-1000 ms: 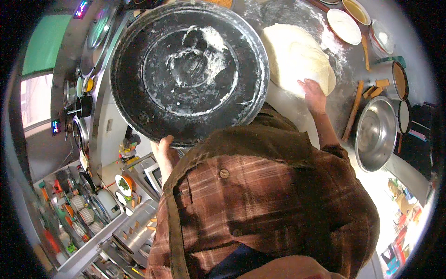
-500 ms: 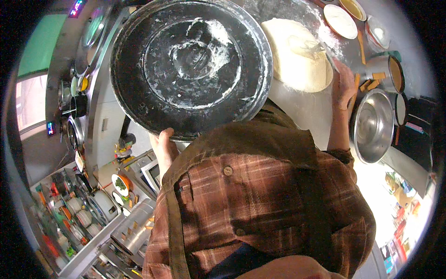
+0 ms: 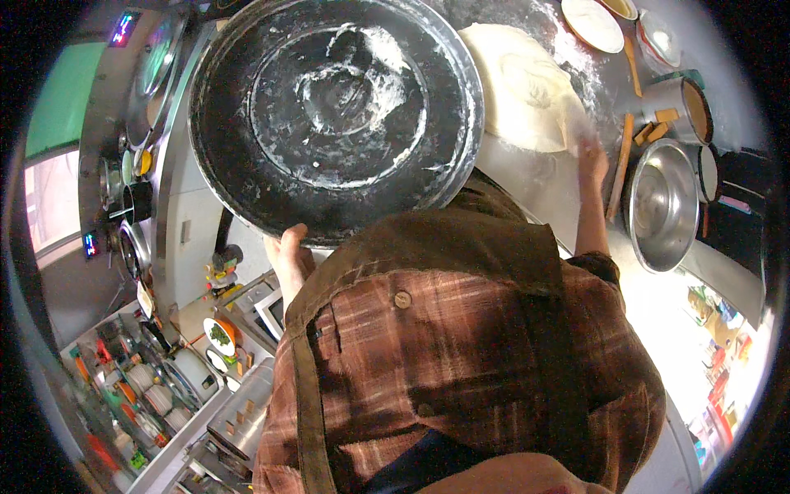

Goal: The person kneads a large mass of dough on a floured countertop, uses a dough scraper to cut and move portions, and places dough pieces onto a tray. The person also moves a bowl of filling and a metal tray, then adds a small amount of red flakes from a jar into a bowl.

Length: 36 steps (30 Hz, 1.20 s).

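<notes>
My left hand point(image 3: 290, 257) grips the near rim of a large round black pan point(image 3: 239, 132), its thumb over the edge. White flour streaks the pan's ringed surface. Right of the pan, a thick pale slab of dough point(image 3: 514, 78) lies on a floured metal counter, with a small raised fold near its middle. At the dough's near right edge is my right hand point(image 3: 591, 156). Its fingers are smeared by motion, so I cannot tell whether they hold the dough or only touch it.
A wooden stick point(image 3: 620, 169) lies beside a steel bowl point(image 3: 661, 210) at the right. Behind them stand a pot point(image 3: 681, 107) and a bowl of white powder point(image 3: 594, 25). Pans point(image 3: 136, 239) line the left side; a dish rack point(image 3: 136, 383) sits lower left.
My right hand has moved slightly nearer me along the dough's right edge. The dough's creased top surface has changed shape. My left hand stays on the pan's rim.
</notes>
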Motion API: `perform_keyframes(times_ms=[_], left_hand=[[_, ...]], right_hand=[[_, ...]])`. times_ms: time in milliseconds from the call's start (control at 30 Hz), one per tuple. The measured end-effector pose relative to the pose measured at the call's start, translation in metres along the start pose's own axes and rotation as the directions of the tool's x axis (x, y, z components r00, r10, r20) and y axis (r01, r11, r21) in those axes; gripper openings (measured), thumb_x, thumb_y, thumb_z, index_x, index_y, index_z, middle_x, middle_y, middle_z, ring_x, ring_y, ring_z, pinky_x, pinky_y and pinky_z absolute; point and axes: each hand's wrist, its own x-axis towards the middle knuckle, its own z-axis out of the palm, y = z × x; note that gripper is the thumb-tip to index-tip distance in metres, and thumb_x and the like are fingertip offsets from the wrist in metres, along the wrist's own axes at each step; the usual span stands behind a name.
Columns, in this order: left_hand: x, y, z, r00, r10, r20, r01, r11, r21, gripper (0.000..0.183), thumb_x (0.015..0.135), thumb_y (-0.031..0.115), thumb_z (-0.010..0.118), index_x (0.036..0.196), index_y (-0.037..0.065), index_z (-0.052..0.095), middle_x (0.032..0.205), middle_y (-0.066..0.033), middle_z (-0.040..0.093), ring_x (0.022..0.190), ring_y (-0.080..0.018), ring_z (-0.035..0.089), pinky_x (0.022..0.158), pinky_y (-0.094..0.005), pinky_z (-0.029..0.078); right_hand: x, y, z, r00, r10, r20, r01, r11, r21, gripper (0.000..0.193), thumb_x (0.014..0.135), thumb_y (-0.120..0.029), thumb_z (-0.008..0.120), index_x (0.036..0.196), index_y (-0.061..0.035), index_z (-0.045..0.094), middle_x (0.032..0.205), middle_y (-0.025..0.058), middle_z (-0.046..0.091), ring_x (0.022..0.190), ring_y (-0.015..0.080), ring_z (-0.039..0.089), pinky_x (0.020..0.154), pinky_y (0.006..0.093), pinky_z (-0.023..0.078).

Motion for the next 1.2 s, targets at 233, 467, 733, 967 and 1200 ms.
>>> perform_keyframes(times_ms=[233, 467, 733, 967, 1200], left_hand=[[0.01, -0.003, -0.006, 0.997, 0.036, 0.066, -0.025, 0.988, -0.153, 0.053, 0.064, 0.003, 0.054, 0.115, 0.0, 0.041, 0.11, -0.0103, 0.049, 0.099, -0.022, 0.048, 0.088, -0.0339, 0.035], [0.007, -0.012, -0.014, 0.976, 0.14, 0.168, -0.114, 0.981, -0.154, 0.061, 0.065, 0.008, 0.059, 0.122, 0.001, 0.035, 0.114, -0.0102, 0.046, 0.104, -0.0224, 0.045, 0.092, -0.0344, 0.032], [0.003, -0.008, -0.03, 0.958, 0.087, 0.274, -0.095, 0.995, 0.016, 0.057, 0.069, 0.002, 0.055, 0.121, 0.001, 0.033, 0.11, -0.0076, 0.047, 0.096, -0.0176, 0.047, 0.084, -0.0313, 0.038], [0.004, 0.007, -0.037, 0.72, 0.45, 0.528, -0.52, 0.854, -0.019, 0.043, 0.071, 0.005, 0.059, 0.111, 0.0, 0.045, 0.101, -0.0073, 0.052, 0.092, -0.0169, 0.05, 0.08, -0.0298, 0.041], [0.009, 0.022, -0.05, 0.585, 0.422, 0.693, -0.694, 0.703, 0.157, 0.056, 0.07, 0.002, 0.057, 0.121, -0.002, 0.034, 0.114, -0.0122, 0.045, 0.106, -0.0217, 0.043, 0.092, -0.0324, 0.033]], right_hand=[[0.032, -0.088, -0.067, 0.916, 0.208, 0.343, -0.388, 0.247, 0.888, 0.033, 0.077, -0.015, 0.061, 0.107, -0.0014, 0.053, 0.096, 0.0062, 0.056, 0.085, 0.0173, 0.054, 0.073, 0.0284, 0.043], [-0.039, -0.21, -0.029, 0.821, -0.16, 0.548, -0.557, -0.018, 0.83, 0.035, 0.082, -0.012, 0.054, 0.114, 0.0016, 0.046, 0.1, 0.0084, 0.056, 0.09, 0.016, 0.054, 0.078, 0.0295, 0.044], [-0.042, -0.242, -0.022, 0.879, -0.106, 0.465, -0.455, 0.104, 0.884, 0.033, 0.083, -0.008, 0.051, 0.113, 0.0037, 0.044, 0.104, 0.0098, 0.055, 0.094, 0.0153, 0.052, 0.082, 0.0284, 0.042], [-0.032, -0.261, -0.017, 0.945, -0.062, 0.32, -0.323, -0.034, 0.946, 0.034, 0.083, -0.008, 0.051, 0.114, 0.0042, 0.044, 0.105, 0.0105, 0.054, 0.095, 0.0162, 0.052, 0.082, 0.0279, 0.042], [-0.019, -0.275, -0.031, 0.961, -0.031, 0.276, -0.278, -0.14, 0.95, 0.032, 0.081, -0.009, 0.054, 0.11, 0.0017, 0.048, 0.101, 0.0085, 0.056, 0.091, 0.0154, 0.054, 0.08, 0.0279, 0.043]])
